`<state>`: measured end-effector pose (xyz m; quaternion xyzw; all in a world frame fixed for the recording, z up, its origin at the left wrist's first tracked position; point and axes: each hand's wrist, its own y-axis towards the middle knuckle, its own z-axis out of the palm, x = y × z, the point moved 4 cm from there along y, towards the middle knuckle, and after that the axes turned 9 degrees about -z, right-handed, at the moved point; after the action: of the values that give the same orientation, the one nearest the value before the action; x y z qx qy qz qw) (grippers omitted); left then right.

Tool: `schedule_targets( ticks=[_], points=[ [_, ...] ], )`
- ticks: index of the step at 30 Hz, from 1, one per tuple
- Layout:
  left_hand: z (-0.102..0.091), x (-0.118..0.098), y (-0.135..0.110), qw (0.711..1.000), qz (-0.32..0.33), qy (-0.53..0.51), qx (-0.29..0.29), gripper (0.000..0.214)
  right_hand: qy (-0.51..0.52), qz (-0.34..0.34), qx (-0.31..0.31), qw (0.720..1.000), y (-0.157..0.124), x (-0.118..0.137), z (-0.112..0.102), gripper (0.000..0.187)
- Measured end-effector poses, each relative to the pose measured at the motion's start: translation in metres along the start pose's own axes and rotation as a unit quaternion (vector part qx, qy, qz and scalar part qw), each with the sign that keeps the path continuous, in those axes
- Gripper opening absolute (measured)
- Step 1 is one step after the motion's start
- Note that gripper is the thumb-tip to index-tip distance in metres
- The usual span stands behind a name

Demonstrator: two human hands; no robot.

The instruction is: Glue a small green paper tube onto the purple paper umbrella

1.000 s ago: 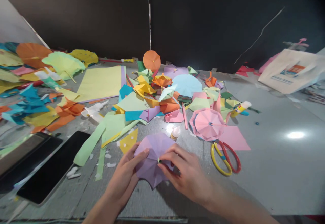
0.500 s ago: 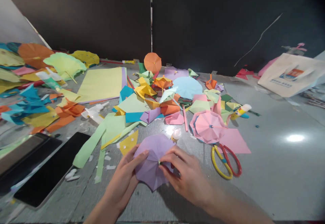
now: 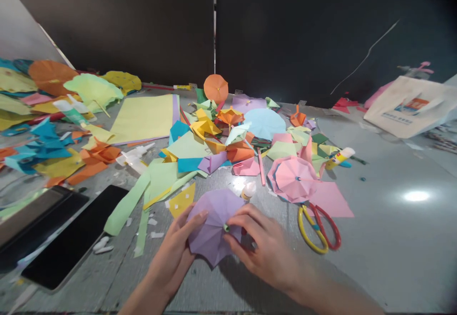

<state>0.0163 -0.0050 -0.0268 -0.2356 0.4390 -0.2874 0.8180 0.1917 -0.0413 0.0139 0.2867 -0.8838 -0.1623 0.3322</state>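
My left hand (image 3: 171,251) grips a purple pleated paper umbrella (image 3: 209,208) by its left edge, thumb on top and fingers underneath. At the umbrella's middle a small green paper roll (image 3: 226,229) pokes up. Thumb and forefinger of my right hand (image 3: 266,246) close around that roll from the right. A small glue container (image 3: 248,190) with a pale cap stands just behind the umbrella, partly covered by it. To the right lies a layered pink paper umbrella (image 3: 291,177), above scissors with one yellow and one red handle (image 3: 336,240).
A black phone (image 3: 71,241) and a white glue bottle (image 3: 134,158) lie on the left. Behind my hands spreads a heap of folded coloured paper, with a blue paper disc (image 3: 266,123). A glue stick (image 3: 339,158) and a cloth bag (image 3: 400,110) are on the right.
My right fingertips have parted slightly at the umbrella's middle, and more of the green roll shows. The left hand keeps the same hold.
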Motion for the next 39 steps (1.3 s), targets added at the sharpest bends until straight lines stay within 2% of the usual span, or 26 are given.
schedule_targets(
  ticks=[6, 13, 20, 39],
  points=[
    [-0.0018, 0.0014, -0.0004, 1.0, -0.003, -0.006, 0.0, 0.039, -0.01, -0.025, -0.019, 0.999, -0.0016, 0.0036, 0.0008, 0.011],
    [-0.0024, 0.0022, 0.0013, 1.0, -0.014, -0.019, -0.002, 0.05, -0.023, -0.042, -0.04, 0.998, -0.0009, 0.0037, -0.0005, 0.009],
    [-0.0038, 0.0014, 0.0024, 1.0, -0.003, -0.007, 0.004, 0.042, -0.024, -0.041, -0.028, 0.998, -0.0017, 0.0021, 0.0019, 0.009],
    [-0.0075, 0.0031, 0.0043, 1.0, 0.002, 0.005, 0.019, 0.051, -0.014, -0.023, -0.03, 0.999, -0.0019, -0.0008, 0.0058, 0.008]
  ],
)
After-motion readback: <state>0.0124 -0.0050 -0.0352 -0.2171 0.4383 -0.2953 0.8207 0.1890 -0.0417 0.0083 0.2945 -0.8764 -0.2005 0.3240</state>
